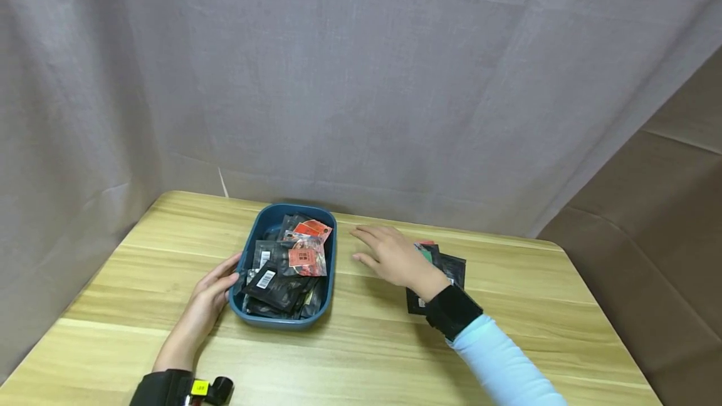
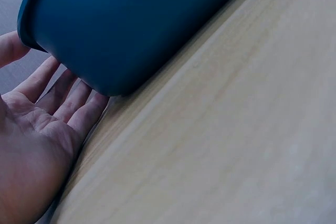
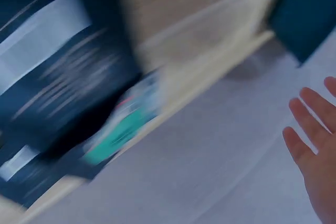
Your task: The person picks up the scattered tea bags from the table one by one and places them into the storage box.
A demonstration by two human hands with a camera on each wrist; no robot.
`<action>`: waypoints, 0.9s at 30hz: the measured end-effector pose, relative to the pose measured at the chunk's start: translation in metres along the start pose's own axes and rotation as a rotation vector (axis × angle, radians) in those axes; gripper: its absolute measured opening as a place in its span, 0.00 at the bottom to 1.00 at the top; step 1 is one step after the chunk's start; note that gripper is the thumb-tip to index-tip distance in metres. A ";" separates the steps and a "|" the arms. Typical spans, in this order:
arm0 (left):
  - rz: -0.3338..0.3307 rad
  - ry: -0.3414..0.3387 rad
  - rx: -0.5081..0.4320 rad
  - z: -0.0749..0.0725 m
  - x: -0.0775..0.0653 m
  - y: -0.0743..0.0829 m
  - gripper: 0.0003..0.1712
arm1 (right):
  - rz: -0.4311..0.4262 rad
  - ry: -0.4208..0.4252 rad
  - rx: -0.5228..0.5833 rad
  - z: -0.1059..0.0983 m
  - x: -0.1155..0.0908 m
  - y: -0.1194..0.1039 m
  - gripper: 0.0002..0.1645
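A dark blue bin (image 1: 282,324) stands on the table, filled with several flat black packets (image 1: 276,287), some with orange and red labels. My left hand (image 1: 209,296) rests at the bin's left side. In the left wrist view its fingers (image 2: 79,103) lie nearly straight along the outer wall, the thumb by the rim. My right hand (image 1: 395,255) is held over the table right of the bin, fingers spread and nothing in them. Beneath and beyond its wrist lie more black packets (image 1: 454,268), one with a green patch, partly hidden by the arm.
The wooden table (image 1: 350,362) carries the bin left of centre and the loose packets to its right. A grey cloth (image 1: 361,80) hangs along the table's back edge. Brown panels (image 1: 648,237) stand at the right side.
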State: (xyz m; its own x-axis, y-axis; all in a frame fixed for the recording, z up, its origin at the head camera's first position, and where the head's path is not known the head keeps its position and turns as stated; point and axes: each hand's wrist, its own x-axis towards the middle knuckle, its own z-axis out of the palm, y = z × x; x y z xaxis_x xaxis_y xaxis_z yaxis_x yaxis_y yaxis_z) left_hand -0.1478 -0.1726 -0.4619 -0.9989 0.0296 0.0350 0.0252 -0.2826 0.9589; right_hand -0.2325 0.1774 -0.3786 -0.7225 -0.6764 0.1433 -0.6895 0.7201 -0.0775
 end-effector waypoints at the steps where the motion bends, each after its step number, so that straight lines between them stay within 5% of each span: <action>1: -0.002 -0.001 0.001 0.000 0.000 0.000 0.33 | 0.007 -0.005 -0.014 0.000 -0.005 0.006 0.33; 14: 0.000 -0.004 0.013 0.000 0.000 0.001 0.33 | 0.096 -0.073 -0.033 0.014 -0.058 0.079 0.37; 27: 0.018 -0.014 -0.011 0.001 0.000 -0.001 0.33 | 0.164 -0.096 -0.025 0.026 -0.078 0.106 0.42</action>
State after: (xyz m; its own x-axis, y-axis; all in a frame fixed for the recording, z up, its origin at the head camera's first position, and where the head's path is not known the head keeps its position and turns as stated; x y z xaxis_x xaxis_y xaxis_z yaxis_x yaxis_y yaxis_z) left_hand -0.1482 -0.1716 -0.4621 -0.9977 0.0375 0.0559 0.0425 -0.2933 0.9551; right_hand -0.2511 0.3026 -0.4236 -0.8272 -0.5608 0.0355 -0.5619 0.8245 -0.0673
